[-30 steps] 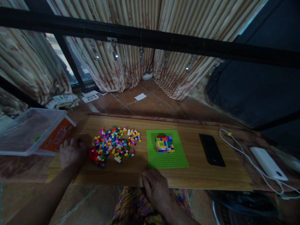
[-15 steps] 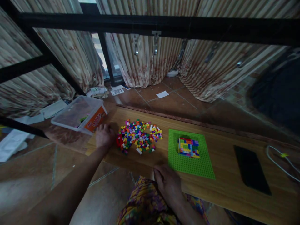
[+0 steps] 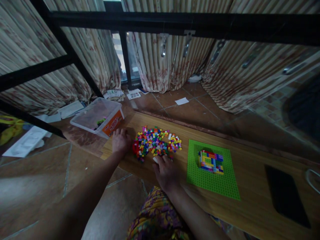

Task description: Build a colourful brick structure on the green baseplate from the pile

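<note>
Head view, dim light. Landmark = brick pile (image 3: 157,144).

Brick pile: loose heap of small mixed-colour bricks on wooden surface (image 3: 250,186). Heap is oblong; long axis runs roughly left-right along the surface, slightly down toward the left end. Left end mostly red/dark pieces, right end more yellow/pink. Single bricks too small to read orientation.

L hand (image 3: 121,141): lies palm-down on the surface, touching the left end of the pile, fingers pointing away from the body toward the plastic box (image 3: 98,116). Fingers loosely curled, not closed round anything visible; grip looks empty.

R hand (image 3: 165,170): at the near edge of the pile, back of hand up, fingertips on the closest bricks. A white brick (image 3: 155,159) shows just at the fingertips on the thumb side. Fingers bent down over the pieces; cannot tell whether anything is pinched — underside hidden.

Plastic box: clear, orange label on side, sits beyond and left of the pile, partly off the board's corner. Small green bit inside.

Green baseplate (image 3: 212,180): right of the pile, near but apart, flat. On it a small block build (image 3: 210,162), multi-colour, squarish, low.

Phone (image 3: 287,196): dark, flat, well right of the pile, past the baseplate; long axis runs near-to-far, skewed.

Behind pile: tiled floor (image 3: 195,111), striped curtains (image 3: 155,56), black frame bars (image 3: 175,21).
</note>
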`<state>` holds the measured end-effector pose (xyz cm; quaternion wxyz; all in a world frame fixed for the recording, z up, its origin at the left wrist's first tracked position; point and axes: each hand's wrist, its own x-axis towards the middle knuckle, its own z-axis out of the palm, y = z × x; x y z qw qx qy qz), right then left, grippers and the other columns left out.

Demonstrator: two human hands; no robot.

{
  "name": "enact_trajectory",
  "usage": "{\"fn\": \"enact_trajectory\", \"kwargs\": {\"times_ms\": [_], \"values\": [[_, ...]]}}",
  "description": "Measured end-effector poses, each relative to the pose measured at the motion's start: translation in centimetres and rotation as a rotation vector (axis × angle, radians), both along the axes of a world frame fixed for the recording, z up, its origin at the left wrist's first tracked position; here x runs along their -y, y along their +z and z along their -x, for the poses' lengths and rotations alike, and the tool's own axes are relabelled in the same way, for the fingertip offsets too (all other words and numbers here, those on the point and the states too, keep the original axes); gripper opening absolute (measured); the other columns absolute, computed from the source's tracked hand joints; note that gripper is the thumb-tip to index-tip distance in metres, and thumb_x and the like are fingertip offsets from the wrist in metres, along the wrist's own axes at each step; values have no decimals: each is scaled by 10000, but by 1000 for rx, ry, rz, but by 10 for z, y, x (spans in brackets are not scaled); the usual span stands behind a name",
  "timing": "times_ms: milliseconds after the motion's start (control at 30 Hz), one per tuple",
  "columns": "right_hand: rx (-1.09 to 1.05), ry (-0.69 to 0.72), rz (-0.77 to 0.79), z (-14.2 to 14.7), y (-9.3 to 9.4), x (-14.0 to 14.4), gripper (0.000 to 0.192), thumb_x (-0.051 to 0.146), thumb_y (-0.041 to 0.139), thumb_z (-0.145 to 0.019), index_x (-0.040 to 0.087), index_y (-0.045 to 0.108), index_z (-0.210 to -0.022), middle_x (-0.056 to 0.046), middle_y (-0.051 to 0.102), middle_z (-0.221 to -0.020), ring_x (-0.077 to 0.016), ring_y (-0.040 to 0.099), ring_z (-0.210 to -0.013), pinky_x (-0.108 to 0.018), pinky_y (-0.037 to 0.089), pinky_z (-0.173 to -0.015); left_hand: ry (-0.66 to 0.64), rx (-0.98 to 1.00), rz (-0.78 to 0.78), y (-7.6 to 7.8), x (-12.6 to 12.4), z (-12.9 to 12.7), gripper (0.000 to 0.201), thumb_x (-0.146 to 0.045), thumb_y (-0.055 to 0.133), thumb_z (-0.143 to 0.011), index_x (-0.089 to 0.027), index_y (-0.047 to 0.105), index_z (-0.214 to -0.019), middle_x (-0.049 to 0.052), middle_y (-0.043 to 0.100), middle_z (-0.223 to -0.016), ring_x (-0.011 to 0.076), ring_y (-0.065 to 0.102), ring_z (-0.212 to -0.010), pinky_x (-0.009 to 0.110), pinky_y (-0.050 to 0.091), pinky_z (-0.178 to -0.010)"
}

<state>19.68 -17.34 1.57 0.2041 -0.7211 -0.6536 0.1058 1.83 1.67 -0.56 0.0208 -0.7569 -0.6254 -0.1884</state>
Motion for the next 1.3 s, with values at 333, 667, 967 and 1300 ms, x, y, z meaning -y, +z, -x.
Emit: {"fn": "enact_trajectory", "kwargs": {"times_ms": [333, 667, 967, 1300], "values": [[67, 67, -18, -14, -3, 11, 171, 259, 508, -948, 260, 679, -958, -47, 591, -844, -195, 556, -796, -283, 381, -648, -13, -24, -11, 1, 0, 0, 318, -205, 428, -820, -109, 633, -1043, 161, 595, -1020, 303, 514, -998, 419, 407, -895], [15, -11, -87, -31, -5, 33, 214, 143, 514, -909, 237, 664, -1030, -55, 615, -914, -203, 587, -879, -295, 451, -707, -19, -46, -23, 1, -1, 2, 320, -221, 414, -825, -117, 638, -1030, 159, 606, -1035, 303, 520, -995, 412, 414, -888], [80, -154, -139, -69, 32, -42, 257, 214, 505, -924, 219, 624, -1151, -61, 634, -1072, -223, 552, -1003, -319, 434, -854, -6, -59, -14, 4, -1, 0, 370, -239, 389, -826, -109, 635, -1072, 166, 612, -1042, 300, 519, -999, 401, 408, -901], [189, -79, 114, -74, 30, -100, 288, 62, 469, -861, 129, 640, -1083, -116, 655, -1039, -227, 527, -1031, -333, 404, -909, -7, -118, 41, 12, -2, 0, 418, -288, 343, -853, -104, 618, -1109, 177, 602, -1079, 315, 521, -1009, 424, 419, -891]]}}
